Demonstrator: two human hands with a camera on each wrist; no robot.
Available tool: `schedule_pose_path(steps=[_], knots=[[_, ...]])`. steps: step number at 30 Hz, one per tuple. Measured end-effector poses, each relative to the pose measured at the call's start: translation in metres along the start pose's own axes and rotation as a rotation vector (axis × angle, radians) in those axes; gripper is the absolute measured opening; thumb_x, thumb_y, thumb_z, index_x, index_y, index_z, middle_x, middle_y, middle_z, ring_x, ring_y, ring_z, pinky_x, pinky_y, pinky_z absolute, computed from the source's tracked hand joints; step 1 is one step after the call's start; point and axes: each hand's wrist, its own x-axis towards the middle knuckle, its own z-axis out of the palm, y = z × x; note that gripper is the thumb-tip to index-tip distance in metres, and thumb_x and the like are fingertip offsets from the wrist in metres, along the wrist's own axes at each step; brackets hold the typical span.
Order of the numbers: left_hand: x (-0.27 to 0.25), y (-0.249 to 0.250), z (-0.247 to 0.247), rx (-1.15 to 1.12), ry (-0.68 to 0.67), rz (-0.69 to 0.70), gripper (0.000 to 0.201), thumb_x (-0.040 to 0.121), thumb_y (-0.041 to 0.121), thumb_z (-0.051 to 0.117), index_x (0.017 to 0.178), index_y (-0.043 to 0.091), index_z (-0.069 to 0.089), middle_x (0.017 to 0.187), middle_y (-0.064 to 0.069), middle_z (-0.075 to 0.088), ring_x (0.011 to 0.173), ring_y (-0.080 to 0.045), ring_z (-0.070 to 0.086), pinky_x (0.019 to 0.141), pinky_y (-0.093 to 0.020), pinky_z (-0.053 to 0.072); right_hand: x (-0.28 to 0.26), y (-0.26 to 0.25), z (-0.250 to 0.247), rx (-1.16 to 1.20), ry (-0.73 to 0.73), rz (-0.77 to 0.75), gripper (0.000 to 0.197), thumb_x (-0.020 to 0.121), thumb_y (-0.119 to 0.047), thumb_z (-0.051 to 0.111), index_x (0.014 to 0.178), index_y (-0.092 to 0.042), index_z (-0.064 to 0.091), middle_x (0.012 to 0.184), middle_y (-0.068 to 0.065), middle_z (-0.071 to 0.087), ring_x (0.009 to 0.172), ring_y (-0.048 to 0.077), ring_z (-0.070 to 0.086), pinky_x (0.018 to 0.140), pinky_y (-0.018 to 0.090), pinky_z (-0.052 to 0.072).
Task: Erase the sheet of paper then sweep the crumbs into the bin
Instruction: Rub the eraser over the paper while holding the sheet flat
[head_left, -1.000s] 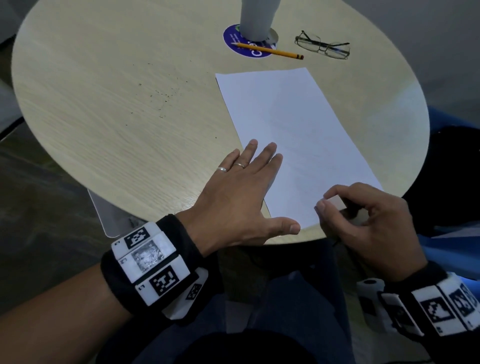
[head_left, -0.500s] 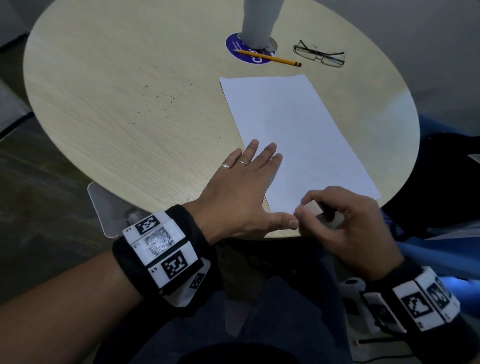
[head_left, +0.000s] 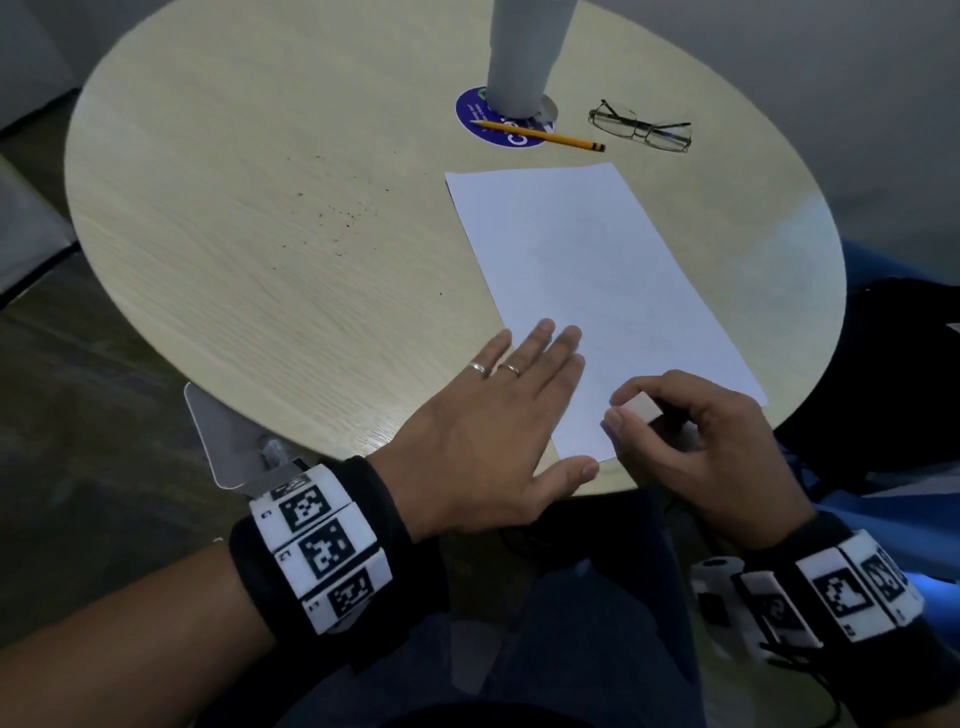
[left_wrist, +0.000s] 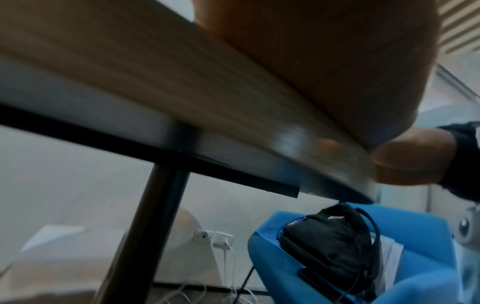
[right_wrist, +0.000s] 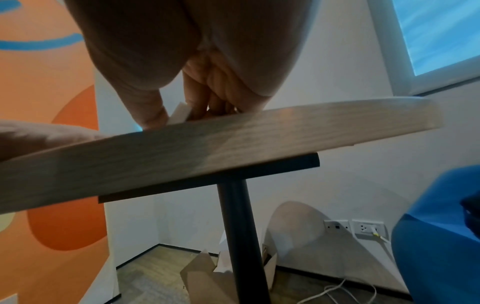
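at the near edge of the round desk (head_left: 208, 218), the sheet of paper (head_left: 597, 291) is lying flat, its near corner reaching the rim in front of the person. the left hand (head_left: 493, 431) is resting flat with straight fingers, the fingertips lying on the sheet's near left edge and the palm on the wood, so this grip is released and only pinning the page. the right hand (head_left: 696, 447) is pinching a small white eraser (head_left: 641, 408) between thumb and forefinger, low over the sheet's near corner; the right wrist view is showing the eraser (right_wrist: 180, 114) right at the desk rim, though contact with the paper cannot be told.

judging from this, the erasing step is under way, with the sweeping not yet begun. the next move is probably calling for short strokes away from the pinning hand while it is holding the sheet down, so the thin page is not buckling.

the sheet's long axis is running from the near right corner toward the far left, pointing roughly at the pencil (head_left: 540, 136) and the grey post (head_left: 524, 57). faint marks are barely showing on it. dark crumbs (head_left: 337, 218) are lying scattered on the wood well to the left of the sheet. glasses (head_left: 641, 127) are lying beyond its far end. no bin is identifiable from above.
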Motion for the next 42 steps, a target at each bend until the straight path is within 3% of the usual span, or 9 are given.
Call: schedule_pose_path(steps=[8, 13, 17, 21, 24, 28, 31, 36, 42], knots=[[0.007, 0.011, -0.001, 0.06, -0.06, 0.022, 0.128, 0.083, 0.094, 0.032, 0.166, 0.002, 0.0, 0.174, -0.016, -0.012, 0.161, -0.027, -0.015, 0.131, -0.048, 0.003, -0.001, 0.001, -0.001, 0.02, -0.04, 0.006, 0.009, 0.093, -0.029, 0.077, 0.1, -0.025, 0.076, 0.089, -0.006, 0.075, 0.072, 0.018, 0.069, 0.071, 0.029, 0.054], [0.007, 0.011, 0.002, 0.098, -0.06, 0.018, 0.119, 0.089, 0.088, 0.032, 0.166, 0.003, 0.002, 0.174, -0.016, -0.009, 0.162, -0.029, -0.009, 0.131, -0.048, 0.006, -0.004, 0.001, 0.008, -0.091, 0.033, -0.09, 0.01, 0.088, -0.017, 0.084, 0.095, -0.019, 0.077, 0.087, -0.01, 0.074, 0.076, 0.013, 0.068, 0.072, 0.026, 0.053], [0.008, 0.012, 0.004, 0.093, -0.051, 0.038, 0.117, 0.09, 0.085, 0.034, 0.166, 0.003, 0.004, 0.175, -0.015, -0.006, 0.162, -0.027, -0.006, 0.131, -0.045, 0.009, 0.003, 0.023, -0.019, -0.135, 0.158, 0.035, 0.01, 0.087, -0.012, 0.083, 0.085, -0.019, 0.076, 0.08, -0.007, 0.073, 0.07, 0.014, 0.066, 0.072, 0.037, 0.056], [0.008, 0.012, 0.004, 0.062, -0.032, 0.039, 0.114, 0.091, 0.084, 0.033, 0.167, 0.004, 0.004, 0.175, -0.014, -0.006, 0.162, -0.025, -0.007, 0.131, -0.046, 0.009, 0.001, 0.016, -0.018, -0.116, 0.185, -0.011, 0.007, 0.091, -0.022, 0.081, 0.095, -0.018, 0.078, 0.088, -0.008, 0.075, 0.075, 0.006, 0.067, 0.073, 0.014, 0.049], [0.005, 0.012, 0.002, 0.032, 0.001, 0.04, 0.11, 0.091, 0.084, 0.034, 0.166, 0.005, 0.016, 0.176, -0.012, 0.004, 0.163, -0.025, 0.0, 0.131, -0.045, 0.011, 0.002, 0.015, -0.009, -0.213, 0.172, -0.066, 0.014, 0.095, -0.026, 0.077, 0.104, -0.016, 0.077, 0.095, -0.006, 0.074, 0.084, 0.012, 0.066, 0.08, 0.025, 0.052], [0.004, 0.016, -0.006, -0.1, 0.145, -0.023, 0.08, 0.095, 0.082, 0.033, 0.136, 0.016, 0.054, 0.158, 0.0, 0.046, 0.15, -0.021, 0.035, 0.123, -0.04, 0.026, 0.004, 0.018, -0.01, -0.207, 0.153, -0.047, 0.015, 0.096, -0.03, 0.074, 0.105, -0.017, 0.076, 0.098, -0.006, 0.075, 0.09, 0.019, 0.07, 0.081, 0.044, 0.056], [0.008, 0.013, -0.012, -0.155, 0.197, -0.075, 0.058, 0.1, 0.078, 0.031, 0.11, 0.025, 0.052, 0.125, 0.011, 0.052, 0.121, -0.015, 0.048, 0.107, -0.037, 0.034, 0.001, 0.014, -0.004, -0.156, 0.067, -0.063, 0.015, 0.098, -0.032, 0.074, 0.105, -0.019, 0.075, 0.096, -0.007, 0.075, 0.085, 0.017, 0.071, 0.076, 0.042, 0.057], [0.011, 0.008, -0.012, -0.277, 0.124, -0.129, 0.069, 0.101, 0.075, 0.012, 0.138, 0.031, 0.05, 0.141, 0.015, 0.042, 0.132, -0.012, 0.037, 0.11, -0.03, 0.021, 0.004, 0.014, -0.004, -0.082, 0.03, -0.022, 0.025, 0.098, -0.04, 0.067, 0.109, -0.019, 0.075, 0.096, -0.008, 0.076, 0.071, 0.011, 0.069, 0.065, 0.019, 0.05], [0.012, 0.012, -0.002, -0.013, -0.018, -0.128, 0.107, 0.09, 0.092, 0.019, 0.168, 0.019, 0.011, 0.176, -0.002, 0.005, 0.161, -0.023, 0.003, 0.13, -0.045, 0.008, 0.004, 0.014, -0.004, -0.058, 0.01, -0.015, 0.024, 0.099, -0.033, 0.069, 0.119, -0.02, 0.073, 0.107, -0.009, 0.076, 0.082, 0.016, 0.072, 0.077, 0.033, 0.056]])
